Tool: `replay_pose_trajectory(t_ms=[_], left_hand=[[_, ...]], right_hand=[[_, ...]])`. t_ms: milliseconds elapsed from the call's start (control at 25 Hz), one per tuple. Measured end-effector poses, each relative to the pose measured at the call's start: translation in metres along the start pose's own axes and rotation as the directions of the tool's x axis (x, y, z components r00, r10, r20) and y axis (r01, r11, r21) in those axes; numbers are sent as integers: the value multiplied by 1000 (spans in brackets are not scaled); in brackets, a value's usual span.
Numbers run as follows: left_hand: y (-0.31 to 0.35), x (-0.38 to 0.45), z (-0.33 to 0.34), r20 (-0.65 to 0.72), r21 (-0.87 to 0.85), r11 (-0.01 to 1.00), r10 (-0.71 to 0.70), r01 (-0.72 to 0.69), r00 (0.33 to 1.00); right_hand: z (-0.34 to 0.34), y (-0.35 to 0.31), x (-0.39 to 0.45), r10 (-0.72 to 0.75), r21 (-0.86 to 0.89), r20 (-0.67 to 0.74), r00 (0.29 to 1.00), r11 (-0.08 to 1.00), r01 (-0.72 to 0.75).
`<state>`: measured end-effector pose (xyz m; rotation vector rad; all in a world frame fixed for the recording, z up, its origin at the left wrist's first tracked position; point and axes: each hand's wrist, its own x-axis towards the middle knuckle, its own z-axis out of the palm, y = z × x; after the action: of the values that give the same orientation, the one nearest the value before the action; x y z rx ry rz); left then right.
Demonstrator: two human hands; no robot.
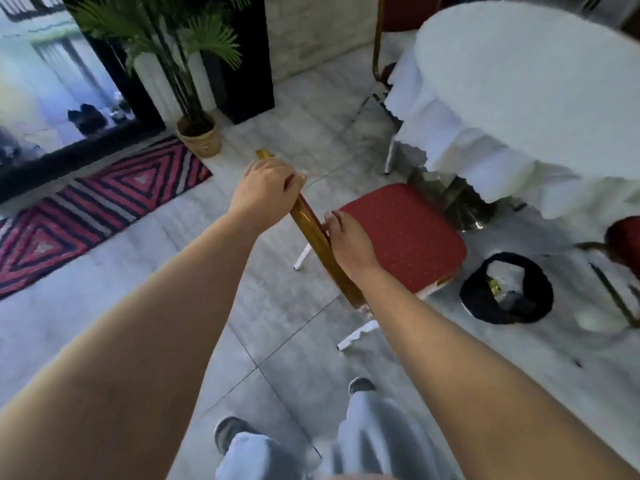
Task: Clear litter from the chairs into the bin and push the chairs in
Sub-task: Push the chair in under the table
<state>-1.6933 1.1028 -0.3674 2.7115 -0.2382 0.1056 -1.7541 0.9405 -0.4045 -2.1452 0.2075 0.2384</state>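
Observation:
A chair with a red dotted seat (401,233) and a gold frame stands in front of me, its seat bare and its front facing the round table. My left hand (266,192) grips the top of the gold backrest (313,233) near its far end. My right hand (348,242) holds the same backrest lower down, fingers curled over its edge on the seat side. A black-lined bin (507,289) sits on the floor to the right of the chair, with some litter inside it.
The round table under a white cloth (519,109) stands just beyond the chair. Another red chair (623,244) shows at the right edge, a third behind the table. A potted palm (197,133) and a striped rug (97,209) lie to the left. My feet are on grey tiles.

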Motion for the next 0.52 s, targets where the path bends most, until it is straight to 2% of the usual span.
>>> replay_pose_trajectory(t_ms=[160,240,400,520], left_hand=[[-25,12,-3,79,-106,989,108,-100,991],[-28,23,-4,90,-129,976,187,-175,978],[-34,44,2,153,-159,968,219,-194,964],[-38,53,8,145,-169,948,294,-269,945]], right_hand=[[11,-16,-25,173,40,-225,959,985,-168],[22,-25,-30,187,19,-318,930,981,-191],[46,-38,-24,186,-133,-444,876,954,-270],[50,-35,-27,202,-166,-504,840,932,-323]])
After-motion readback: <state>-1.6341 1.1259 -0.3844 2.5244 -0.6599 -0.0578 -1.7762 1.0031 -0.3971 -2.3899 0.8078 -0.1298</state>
